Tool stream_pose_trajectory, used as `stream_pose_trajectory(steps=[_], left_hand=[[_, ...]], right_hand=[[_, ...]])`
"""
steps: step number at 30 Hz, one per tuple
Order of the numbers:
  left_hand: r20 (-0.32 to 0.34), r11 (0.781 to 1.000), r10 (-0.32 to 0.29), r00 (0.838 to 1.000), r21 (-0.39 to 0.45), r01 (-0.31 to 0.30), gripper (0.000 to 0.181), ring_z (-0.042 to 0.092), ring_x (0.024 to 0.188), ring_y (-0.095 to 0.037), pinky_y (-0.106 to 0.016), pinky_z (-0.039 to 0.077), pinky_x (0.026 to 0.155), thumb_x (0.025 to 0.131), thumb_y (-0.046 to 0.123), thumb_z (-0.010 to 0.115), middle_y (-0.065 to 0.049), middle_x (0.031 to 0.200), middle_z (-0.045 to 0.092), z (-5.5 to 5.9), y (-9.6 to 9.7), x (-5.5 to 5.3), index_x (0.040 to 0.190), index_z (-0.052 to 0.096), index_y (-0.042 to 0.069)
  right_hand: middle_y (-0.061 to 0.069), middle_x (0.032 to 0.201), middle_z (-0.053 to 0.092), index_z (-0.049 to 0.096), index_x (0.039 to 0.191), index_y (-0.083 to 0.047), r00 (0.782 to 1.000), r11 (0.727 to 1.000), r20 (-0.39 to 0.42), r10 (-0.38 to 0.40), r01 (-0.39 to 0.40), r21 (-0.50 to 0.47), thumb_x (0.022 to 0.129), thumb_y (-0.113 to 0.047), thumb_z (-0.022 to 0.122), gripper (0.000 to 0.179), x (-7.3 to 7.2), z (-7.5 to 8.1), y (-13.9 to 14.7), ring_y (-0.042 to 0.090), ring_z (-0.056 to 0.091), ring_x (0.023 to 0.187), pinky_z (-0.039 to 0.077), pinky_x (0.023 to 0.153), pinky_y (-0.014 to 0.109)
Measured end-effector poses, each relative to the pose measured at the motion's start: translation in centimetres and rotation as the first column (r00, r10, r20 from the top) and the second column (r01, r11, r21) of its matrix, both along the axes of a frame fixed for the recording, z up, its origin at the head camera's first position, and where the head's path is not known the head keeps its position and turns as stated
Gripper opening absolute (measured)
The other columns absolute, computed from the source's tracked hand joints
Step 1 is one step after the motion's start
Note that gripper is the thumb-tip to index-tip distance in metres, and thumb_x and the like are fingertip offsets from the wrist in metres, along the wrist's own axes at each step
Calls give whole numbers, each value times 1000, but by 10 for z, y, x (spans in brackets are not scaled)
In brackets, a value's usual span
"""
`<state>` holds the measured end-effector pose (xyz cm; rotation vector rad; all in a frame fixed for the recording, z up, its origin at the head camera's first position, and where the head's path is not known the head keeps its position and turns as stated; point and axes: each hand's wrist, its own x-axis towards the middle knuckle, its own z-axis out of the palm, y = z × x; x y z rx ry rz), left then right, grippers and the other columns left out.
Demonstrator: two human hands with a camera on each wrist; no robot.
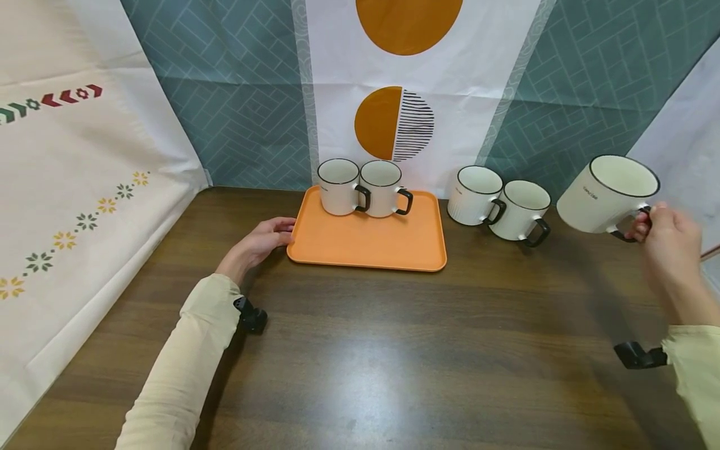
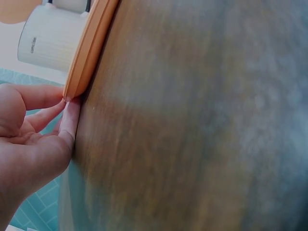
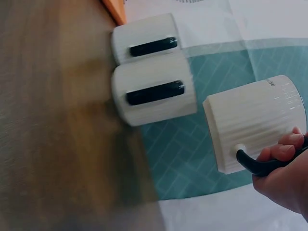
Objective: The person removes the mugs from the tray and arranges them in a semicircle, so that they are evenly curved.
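At the back of the wooden table [image 1: 360, 350], close to the hanging cloth [image 1: 236, 94], an orange tray [image 1: 365, 247] lies flat, its front half bare. On its rear half stand the first mug [image 1: 336, 197] and the second mug [image 1: 378, 199], side by side and upright, their handles turned toward the right, which I take to be a matter of easy reach for the right hand [image 1: 672, 240]. The left hand [image 1: 263, 242] pinches the tray's left edge, thumb low and fingers along the rim, a light hold that looks meant to steady it rather than lift it. To the tray's right, standing on the wood, are the third mug [image 1: 469, 203] and the fourth mug [image 1: 514, 219], so close together that I can't tell whether they touch; their handles also point toward the right. Farther right, the person's right hand grips the fifth mug [image 1: 602, 197] by its black handle [image 3: 260, 167], fingers curled through and around it. That mug hangs clear of the table, mouth upward, its base toward the fourth mug but apart from it. Holding it by the handle seems sensible, since it leaves the ribbed body untouched and the base free.
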<state>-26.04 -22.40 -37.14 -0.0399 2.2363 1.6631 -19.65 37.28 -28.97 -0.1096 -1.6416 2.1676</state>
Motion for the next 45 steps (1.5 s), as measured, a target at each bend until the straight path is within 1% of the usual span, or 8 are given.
stream_pose_trajectory(steps=[6,11,13,19,30,36,40,45], left_hand=[[1,1000,3,1000,5,-3,57,38,127,-36,-45,30,110,95,-6,47,-26,141,34,-2,-1,-1,147,25,-6],[0,1000,1,1000,14,-1,57,38,126,-35,-44,30,109,95,-6,47,-25,141,34,-2,0,-2,148,25,-6],[-1,1000,2,1000,16,-2,57,39,125,-34,-44,31,109,95,-6,46,-25,141,34,-2,1,-2,147,25,-6],[-11,1000,-3,1000,18,3,56,39,124,-34,-44,31,109,95,-6,46,-25,141,34,-2,0,-2,147,25,-7],[-2,1000,4,1000,30,-4,56,39,124,-34,-44,31,109,95,-7,46,-25,142,33,-1,1,0,147,25,-7],[-27,999,-18,999,31,19,56,40,123,-33,-43,32,108,96,-6,45,-26,142,32,-2,-1,-1,147,24,-8],[-35,998,-31,999,50,33,55,40,123,-32,-39,35,105,96,-6,43,-26,143,32,-3,-2,-1,147,23,-9],[-38,998,-33,999,44,35,55,42,120,-30,-35,38,100,96,-6,43,-26,142,33,-5,-2,-2,147,23,-9]], right_hand=[[0,71,46,51,78,-1,996,998,86,-7,1,68,104,-16,37,33,5,-21,5,10,40,65,42,58,16],[0,68,51,53,72,-1,994,999,96,46,-46,-2,103,-12,39,36,10,-36,7,9,45,61,44,57,17],[0,66,53,56,70,-2,992,998,113,62,-62,0,103,-14,40,39,12,-40,8,8,47,60,44,56,16],[-3,65,53,59,71,-7,983,988,180,42,-68,141,103,-18,38,40,14,-52,6,6,49,60,44,58,13],[-2,71,49,55,75,-5,982,987,161,101,-120,111,104,-18,37,37,19,-67,-7,7,46,64,44,61,15],[0,73,46,52,79,-3,972,971,140,190,-207,117,105,-18,36,34,23,-71,-12,9,45,69,43,64,16],[1,76,44,49,86,-1,950,946,157,271,-293,140,105,-21,36,31,26,-71,-16,11,43,73,42,66,18],[3,78,45,49,89,0,930,926,152,333,-353,132,105,-19,38,27,28,-72,-24,12,44,76,42,68,19]])
